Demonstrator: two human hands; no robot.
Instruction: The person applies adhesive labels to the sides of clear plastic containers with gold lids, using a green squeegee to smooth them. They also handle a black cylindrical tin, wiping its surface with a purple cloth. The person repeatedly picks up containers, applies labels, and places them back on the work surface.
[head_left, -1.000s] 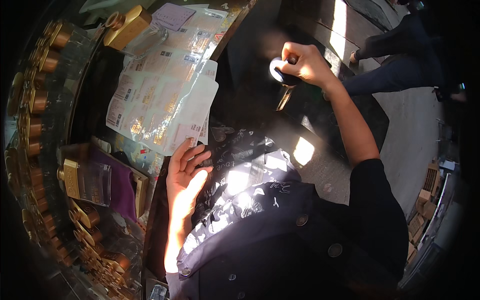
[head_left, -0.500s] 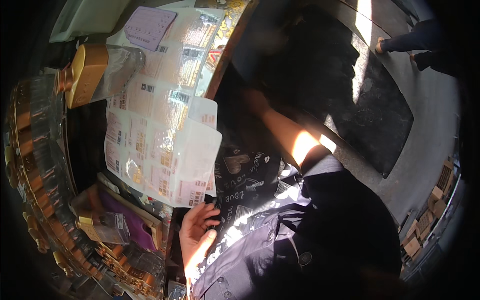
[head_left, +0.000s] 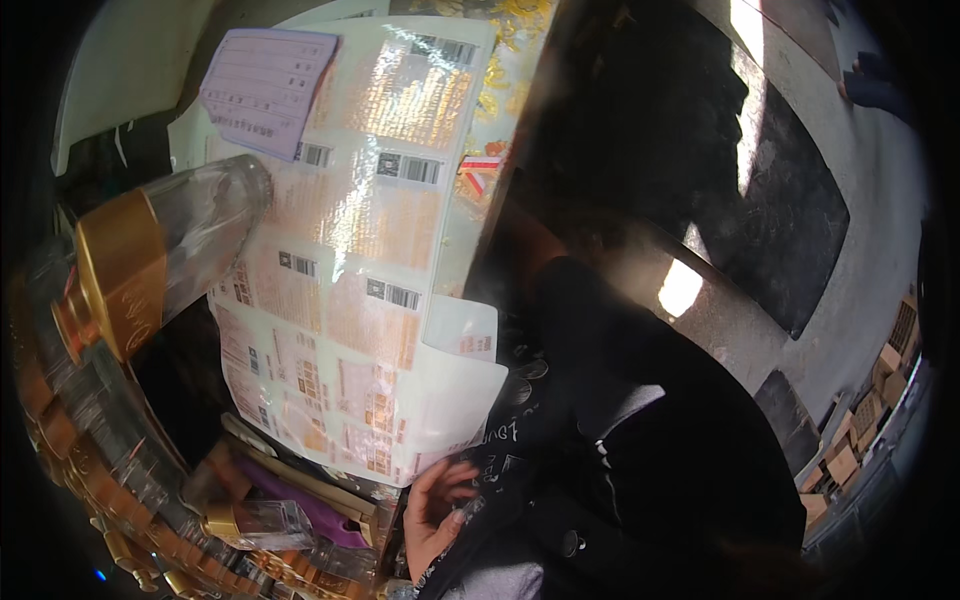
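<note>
Printed label sheets (head_left: pixel 330 330), glossy and whitish with barcodes and text blocks, lie on the work table. My left hand (head_left: pixel 440 510) is beside their near corner, its fingers loosely bent and apart from the thumb, with nothing visible in it. From the right, my right forearm (head_left: pixel 540 245) reaches into deep shadow by the table edge; the hand itself cannot be made out there. On the sheets' far left part lies a small purple paper slip (head_left: pixel 270 85). A large clear bottle with a gold shoulder and neck (head_left: pixel 120 270) is at the sheets' left side.
Several more gold-and-clear bottles (head_left: pixel 130 455) line the left. A smaller bottle (head_left: pixel 265 525) sits by a purple cloth (head_left: pixel 310 510). A dark mat (head_left: pixel 680 110) covers floor at right, with brown blocks (head_left: pixel 850 445) beyond. Another person's dark-clothed limb (head_left: pixel 880 90) shows at far right.
The view has shifted, so the sheets look nearer and larger. My right forearm is now mostly in shadow. My left hand keeps its place beside the sheets' near corner.
</note>
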